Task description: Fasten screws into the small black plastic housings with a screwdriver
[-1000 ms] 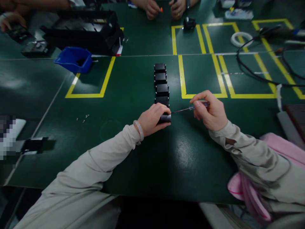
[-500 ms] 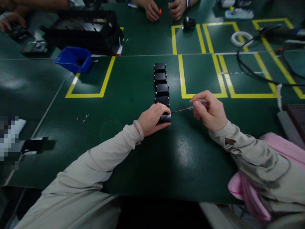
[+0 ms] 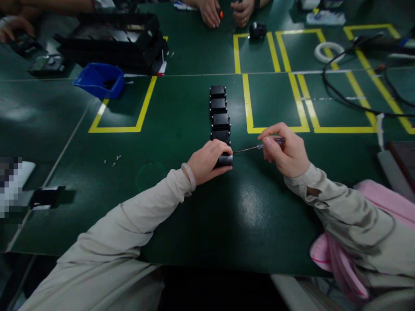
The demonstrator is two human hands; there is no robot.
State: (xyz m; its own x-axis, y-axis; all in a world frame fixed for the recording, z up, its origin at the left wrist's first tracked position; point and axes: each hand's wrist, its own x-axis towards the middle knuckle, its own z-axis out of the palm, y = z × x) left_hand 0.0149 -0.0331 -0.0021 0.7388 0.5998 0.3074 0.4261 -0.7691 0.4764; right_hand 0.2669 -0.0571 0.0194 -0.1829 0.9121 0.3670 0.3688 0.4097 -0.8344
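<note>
My left hand grips a black block at the near end of a row, thumb on its near side and fingers over the far side. Beyond it stand several similar black blocks in a line, with small shiny screws along their sides. My right hand pinches the handle of a screwdriver. The thin shaft points left, its tip at the right side of the held block near my left fingertips. Exact contact at the tip is too small to tell.
Small screws lie left on the green table. A blue bin and black trays stand at the back left. Another person's hands are at the far side. A tape roll and black cable lie right.
The other person's hands across the table have shifted slightly to the right. My hands, the screwdriver and the blocks show no visible movement.
</note>
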